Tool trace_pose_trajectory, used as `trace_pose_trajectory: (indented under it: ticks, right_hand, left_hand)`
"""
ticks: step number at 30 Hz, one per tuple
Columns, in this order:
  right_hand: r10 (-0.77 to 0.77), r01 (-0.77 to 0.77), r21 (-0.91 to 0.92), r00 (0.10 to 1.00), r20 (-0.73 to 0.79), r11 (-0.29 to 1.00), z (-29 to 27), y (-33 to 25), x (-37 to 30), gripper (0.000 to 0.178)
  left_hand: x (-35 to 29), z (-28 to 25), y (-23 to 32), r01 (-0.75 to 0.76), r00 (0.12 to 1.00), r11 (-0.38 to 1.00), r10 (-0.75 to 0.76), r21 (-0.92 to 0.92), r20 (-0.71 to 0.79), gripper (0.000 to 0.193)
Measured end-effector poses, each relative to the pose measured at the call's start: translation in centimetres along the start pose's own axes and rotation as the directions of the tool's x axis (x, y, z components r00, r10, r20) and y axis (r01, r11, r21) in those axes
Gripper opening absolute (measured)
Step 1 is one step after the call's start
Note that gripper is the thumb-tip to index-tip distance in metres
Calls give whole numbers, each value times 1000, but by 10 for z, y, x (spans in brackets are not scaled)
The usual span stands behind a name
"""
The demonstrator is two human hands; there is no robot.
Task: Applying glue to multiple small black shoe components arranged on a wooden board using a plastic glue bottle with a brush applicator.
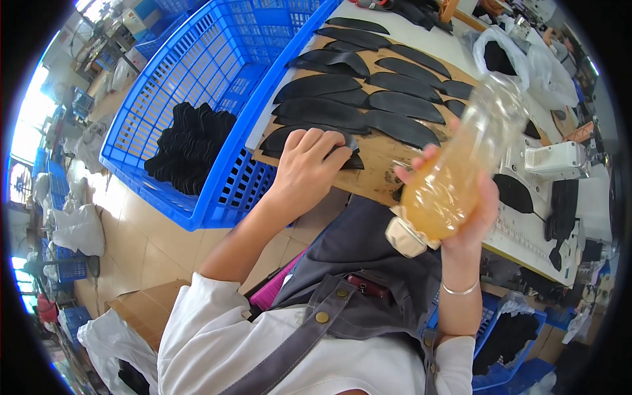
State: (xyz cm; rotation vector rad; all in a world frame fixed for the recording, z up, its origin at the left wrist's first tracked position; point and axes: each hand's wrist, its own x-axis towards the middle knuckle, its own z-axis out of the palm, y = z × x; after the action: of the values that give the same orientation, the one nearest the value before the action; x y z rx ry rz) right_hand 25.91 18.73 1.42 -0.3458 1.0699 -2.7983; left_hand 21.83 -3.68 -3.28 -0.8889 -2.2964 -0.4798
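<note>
My right hand is wrapped round a clear plastic bottle holding a cloudy yellowish liquid. The bottle is tipped over, its beige-wrapped mouth pointing down toward me and its clear base up and away. My left hand is closed with curled fingers at the near left corner of a cardboard sheet. Under those fingertips lies a black curved piece, partly hidden by the hand. More black curved pieces lie in overlapping rows across the cardboard.
Left of the table stands a blue plastic basket with a stack of black wavy-edged pieces. To the right are a white sewing machine and a black oval piece. A plastic bag sits at the far right.
</note>
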Motion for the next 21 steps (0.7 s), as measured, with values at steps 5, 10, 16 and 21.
trace_pose_trajectory:
  ticks: [5, 10, 16, 21]
  right_hand:
    - [173, -175, 86, 984, 36, 981, 10, 23, 36, 48]
    - [237, -236, 32, 971, -27, 971, 11, 34, 42, 47]
    - [218, -220, -115, 976, -30, 969, 4, 36, 45, 62]
    - [241, -243, -87, 970, -30, 966, -2, 39, 44, 62]
  left_hand:
    - [0, -4, -1, -6, 1000, 1000, 6, -6, 3, 20]
    - [-1, -5, -2, -19, 1000, 1000, 20, -23, 19, 20]
    - [-5, 0, -11, 11, 1000, 994, -12, -109, -9, 19]
    - [-4, -6, -19, 110, 989, 984, -123, -142, -86, 13]
